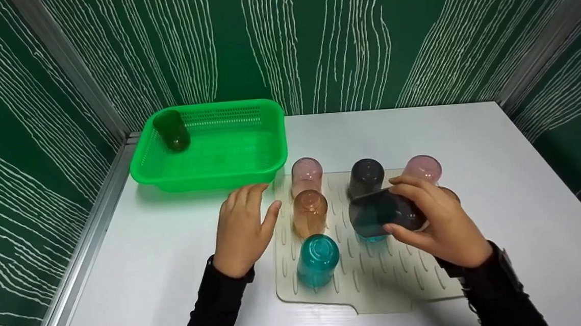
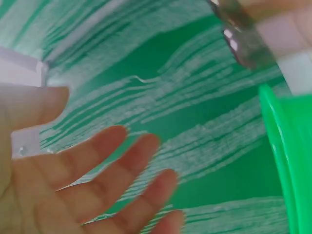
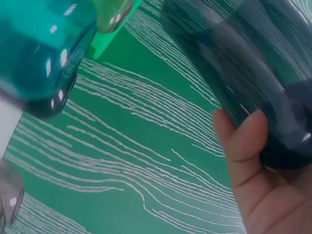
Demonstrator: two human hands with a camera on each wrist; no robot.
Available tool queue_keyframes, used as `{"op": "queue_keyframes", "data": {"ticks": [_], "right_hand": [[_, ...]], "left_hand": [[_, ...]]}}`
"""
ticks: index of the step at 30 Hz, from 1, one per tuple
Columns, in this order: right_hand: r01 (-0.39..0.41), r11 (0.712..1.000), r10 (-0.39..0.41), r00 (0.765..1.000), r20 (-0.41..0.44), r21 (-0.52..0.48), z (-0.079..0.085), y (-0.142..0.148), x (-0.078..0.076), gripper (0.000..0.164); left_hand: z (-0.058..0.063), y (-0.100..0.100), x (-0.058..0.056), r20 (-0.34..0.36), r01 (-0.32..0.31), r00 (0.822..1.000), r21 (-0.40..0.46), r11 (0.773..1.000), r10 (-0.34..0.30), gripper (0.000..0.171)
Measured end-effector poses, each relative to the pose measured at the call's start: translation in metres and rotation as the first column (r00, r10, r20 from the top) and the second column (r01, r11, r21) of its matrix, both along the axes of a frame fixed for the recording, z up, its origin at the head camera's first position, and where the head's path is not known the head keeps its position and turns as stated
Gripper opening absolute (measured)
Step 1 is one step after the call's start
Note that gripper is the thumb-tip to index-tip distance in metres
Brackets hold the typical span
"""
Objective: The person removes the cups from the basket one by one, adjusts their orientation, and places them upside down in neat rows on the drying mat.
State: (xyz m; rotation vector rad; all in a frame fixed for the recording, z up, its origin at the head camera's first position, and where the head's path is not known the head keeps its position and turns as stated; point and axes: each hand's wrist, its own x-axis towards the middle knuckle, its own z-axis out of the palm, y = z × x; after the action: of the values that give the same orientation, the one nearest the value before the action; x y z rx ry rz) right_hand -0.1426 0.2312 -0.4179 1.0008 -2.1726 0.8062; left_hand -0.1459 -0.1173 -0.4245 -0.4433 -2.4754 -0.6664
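My right hand (image 1: 440, 219) grips a dark grey glass (image 1: 388, 211) tipped on its side, its mouth toward the left, above a pale drying mat (image 1: 380, 279). In the right wrist view, thumb and fingers wrap the base end of that glass. A teal glass (image 1: 372, 238) shows partly beneath it, and another dark glass (image 1: 366, 175) stands just behind. My left hand (image 1: 241, 230) hovers left of the mat with fingers loosely bent and nothing held; its palm appears bare in the left wrist view. Nearest to it are an upside-down amber glass (image 1: 310, 215) and a teal glass (image 1: 319, 260).
A green plastic basket (image 1: 210, 181) stands at the back left with one brownish glass (image 1: 171, 131) leaning inside. Pink glasses stand at the mat's back left (image 1: 306, 172) and back right (image 1: 423, 168). An amber glass (image 1: 451, 194) is mostly hidden behind my right hand.
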Motion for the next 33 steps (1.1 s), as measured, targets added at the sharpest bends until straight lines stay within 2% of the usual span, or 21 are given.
{"op": "queue_keyframes", "data": {"ticks": [5, 9, 13, 19, 22, 26, 30, 33], "right_hand": [[0.066, 0.989, -0.069, 0.997, 0.019, 0.129, -0.002, 0.009, 0.006, 0.064], [0.105, 0.972, -0.122, 0.99, 0.067, 0.212, -0.006, 0.011, 0.012, 0.056], [0.117, 0.959, -0.145, 0.985, 0.09, 0.258, -0.01, 0.009, 0.017, 0.055], [0.088, 0.948, -0.125, 0.987, 0.105, 0.305, -0.021, 0.003, 0.022, 0.052], [0.062, 0.935, -0.12, 0.982, 0.147, 0.349, -0.028, -0.001, 0.025, 0.052], [0.049, 0.9, -0.16, 0.961, 0.225, 0.433, -0.037, -0.006, 0.027, 0.054], [0.048, 0.859, -0.211, 0.94, 0.268, 0.509, -0.043, -0.011, 0.027, 0.056], [0.048, 0.851, -0.22, 0.937, 0.271, 0.522, -0.046, -0.012, 0.026, 0.057]], "left_hand": [[-0.008, -0.003, -0.004, 0.063, -0.09, 0.993, -0.109, 0.99, 0.097, 0.043], [-0.011, -0.006, -0.006, 0.104, -0.143, 0.982, -0.137, 0.98, 0.158, 0.043], [-0.01, -0.011, -0.006, 0.111, -0.186, 0.973, -0.145, 0.972, 0.202, 0.043], [-0.01, -0.013, -0.006, 0.134, -0.198, 0.967, -0.148, 0.969, 0.218, 0.042], [-0.01, -0.013, -0.006, 0.148, -0.201, 0.963, -0.155, 0.967, 0.224, 0.042], [-0.009, -0.012, -0.005, 0.162, -0.2, 0.96, -0.163, 0.966, 0.226, 0.041], [-0.009, -0.012, -0.005, 0.183, -0.201, 0.956, -0.164, 0.966, 0.23, 0.041], [-0.008, -0.012, -0.005, 0.191, -0.203, 0.953, -0.163, 0.965, 0.233, 0.042]]}}
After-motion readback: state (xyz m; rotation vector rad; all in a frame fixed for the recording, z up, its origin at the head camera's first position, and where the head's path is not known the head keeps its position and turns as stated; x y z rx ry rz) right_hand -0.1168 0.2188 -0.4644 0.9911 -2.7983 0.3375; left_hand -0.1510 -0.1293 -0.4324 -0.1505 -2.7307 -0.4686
